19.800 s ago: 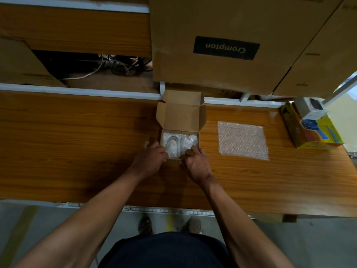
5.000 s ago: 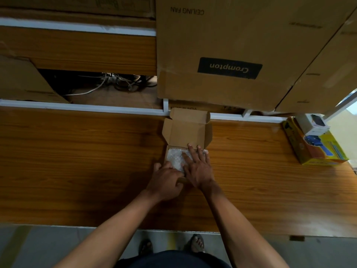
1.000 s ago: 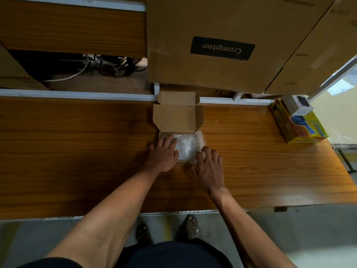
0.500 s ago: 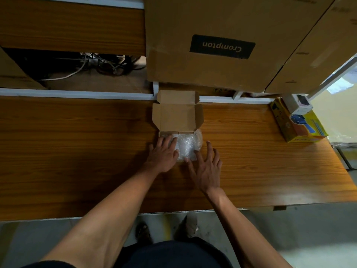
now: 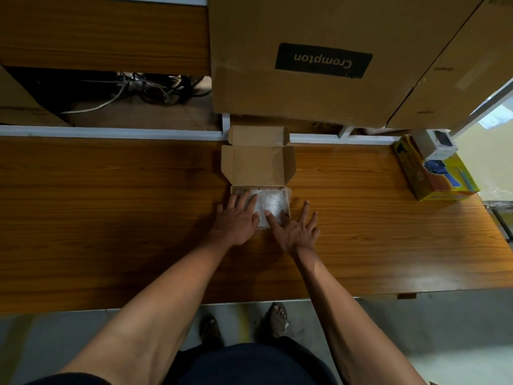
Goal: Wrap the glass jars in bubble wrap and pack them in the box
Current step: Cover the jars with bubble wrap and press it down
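On the long wood-grain table point(image 5: 111, 218), a small brown cardboard box point(image 5: 258, 168) sits near the far edge with its lid flap standing open and tilted back toward the white rail behind it. Its tray is filled to the top with a sheet of clear bubble wrap point(image 5: 273, 202), which bulges slightly over the right wall; the glass jars themselves are hidden under that wrap and cannot be made out.

The left hand point(image 5: 237, 219) lies palm down over the left part of the tray, fingers straight and close together, resting on the wrap and the box's near-left corner. The right hand point(image 5: 295, 232) is just beside the box's near-right corner, palm down, fingers straight and fanned apart; its thumb reaches onto the near edge of the wrap, while the other fingers point past the box's right side, and whether they touch the table cannot be told.

Behind the rail stands a large brown carton with a black "Crompton" label point(image 5: 319, 62). At the far right of the table lies a yellow printed carton point(image 5: 438, 179) with a small white box point(image 5: 434, 144) on top of it.
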`<action>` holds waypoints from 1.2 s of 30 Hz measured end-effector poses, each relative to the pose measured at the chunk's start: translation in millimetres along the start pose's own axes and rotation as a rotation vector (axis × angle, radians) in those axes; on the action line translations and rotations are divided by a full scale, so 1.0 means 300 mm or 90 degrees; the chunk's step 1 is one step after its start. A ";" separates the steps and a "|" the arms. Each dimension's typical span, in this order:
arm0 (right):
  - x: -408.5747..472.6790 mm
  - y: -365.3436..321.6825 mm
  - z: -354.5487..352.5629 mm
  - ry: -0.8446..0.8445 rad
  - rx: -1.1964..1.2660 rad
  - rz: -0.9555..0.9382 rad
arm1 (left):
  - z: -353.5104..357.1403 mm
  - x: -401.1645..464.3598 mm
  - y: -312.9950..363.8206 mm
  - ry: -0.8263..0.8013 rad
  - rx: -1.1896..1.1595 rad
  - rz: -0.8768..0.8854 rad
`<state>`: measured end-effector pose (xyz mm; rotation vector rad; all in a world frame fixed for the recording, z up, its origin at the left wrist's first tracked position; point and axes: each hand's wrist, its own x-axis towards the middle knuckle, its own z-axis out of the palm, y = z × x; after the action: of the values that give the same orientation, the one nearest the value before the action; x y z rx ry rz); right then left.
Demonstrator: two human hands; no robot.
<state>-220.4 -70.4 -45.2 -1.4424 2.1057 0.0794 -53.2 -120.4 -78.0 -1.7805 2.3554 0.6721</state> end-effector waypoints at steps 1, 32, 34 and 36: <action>0.003 -0.007 -0.009 -0.003 -0.002 0.000 | 0.001 0.000 0.000 0.000 0.001 -0.001; 0.081 0.017 -0.011 0.176 -0.134 -0.114 | -0.009 -0.006 0.010 0.008 0.009 -0.001; 0.098 0.019 -0.019 0.151 -0.120 -0.093 | -0.010 -0.004 0.008 0.008 0.007 0.001; 0.111 0.029 -0.033 0.150 -0.141 -0.091 | -0.007 -0.004 0.008 0.008 0.004 0.002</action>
<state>-240.5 -98.1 -55.4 -1.8064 2.2292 0.0936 -54.9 -119.7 -75.0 -1.7839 2.3653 0.6546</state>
